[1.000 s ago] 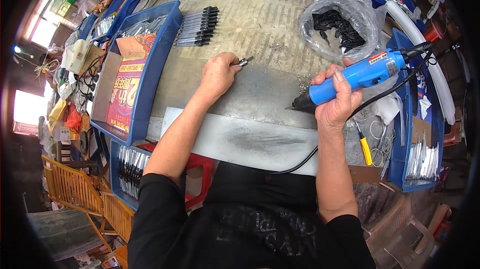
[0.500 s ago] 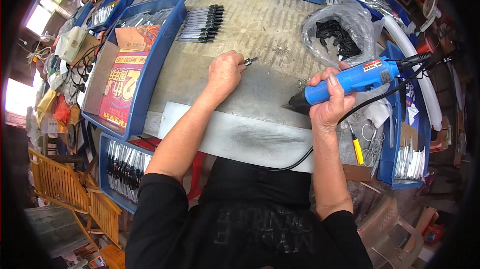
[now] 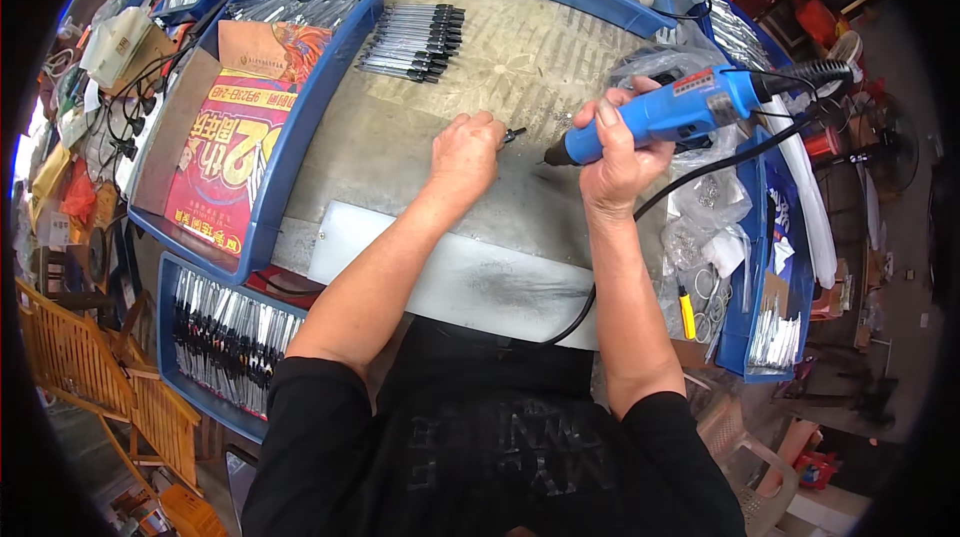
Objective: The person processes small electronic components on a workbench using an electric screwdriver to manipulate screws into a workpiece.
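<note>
My left hand [image 3: 467,150] rests near the middle of the workbench, its fingers closed on a slim rod-like piece. Only the short dark end of this piece [image 3: 514,135] shows past the fingers. A blue electric screwdriver [image 3: 665,117] lies in the grip of my right hand [image 3: 622,162], fingers wrapped round its body. Its black nose points left and down, close to the dark end but apart from it. Beyond my left hand, several slim rods with black ends [image 3: 412,42] lie in a row.
A blue bin [image 3: 258,227] with a red printed carton stands left. Below it, another blue bin [image 3: 165,337] holds packed slim pieces. A clear plastic bag [image 3: 650,65] sits behind the screwdriver. Its black cable [image 3: 680,182] crosses the bench. A yellow-handled tool [image 3: 686,313] lies right.
My right hand has brought the screwdriver leftward and up, nearer the piece in my left hand. The left hand has shifted slightly right in the picture, and the whole view has turned a little.
</note>
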Motion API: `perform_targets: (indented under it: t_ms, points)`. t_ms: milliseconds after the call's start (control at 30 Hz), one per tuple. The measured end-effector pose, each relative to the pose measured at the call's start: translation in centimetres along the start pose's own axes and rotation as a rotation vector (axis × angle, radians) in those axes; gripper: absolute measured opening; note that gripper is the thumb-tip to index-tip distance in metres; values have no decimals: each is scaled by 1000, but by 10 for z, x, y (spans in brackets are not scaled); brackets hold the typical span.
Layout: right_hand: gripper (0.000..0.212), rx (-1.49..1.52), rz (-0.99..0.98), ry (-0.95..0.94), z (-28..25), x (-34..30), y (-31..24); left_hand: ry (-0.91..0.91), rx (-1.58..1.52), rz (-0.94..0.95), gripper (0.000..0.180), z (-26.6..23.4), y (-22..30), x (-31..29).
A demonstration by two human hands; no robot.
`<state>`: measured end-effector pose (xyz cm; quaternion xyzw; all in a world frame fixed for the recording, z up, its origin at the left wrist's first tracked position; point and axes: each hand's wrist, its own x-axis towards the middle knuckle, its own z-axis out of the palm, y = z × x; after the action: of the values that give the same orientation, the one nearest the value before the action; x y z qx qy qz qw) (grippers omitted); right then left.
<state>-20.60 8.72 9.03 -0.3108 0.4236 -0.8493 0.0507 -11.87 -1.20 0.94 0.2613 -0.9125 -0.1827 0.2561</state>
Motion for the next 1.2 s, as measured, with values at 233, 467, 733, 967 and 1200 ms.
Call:
perform_targets:
  t_ms: [233,467,733,967,1200]
  points:
    - [42,-57,17,-46,15,16,27,-10,-14,9,4,-3,2,0]
    - [38,-115,36,-65,22,18,42,-20,-26,13,8,-3,0,-1]
    - [37,-105,35,-75,21,21,49,-26,-23,7,4,-4,2,0]
    - [37,-89,43,-68,21,20,49,-17,-21,9,3,-1,1,0]
    - [37,-106,26,-118,21,17,54,-1,-32,11,2,0,1,0]
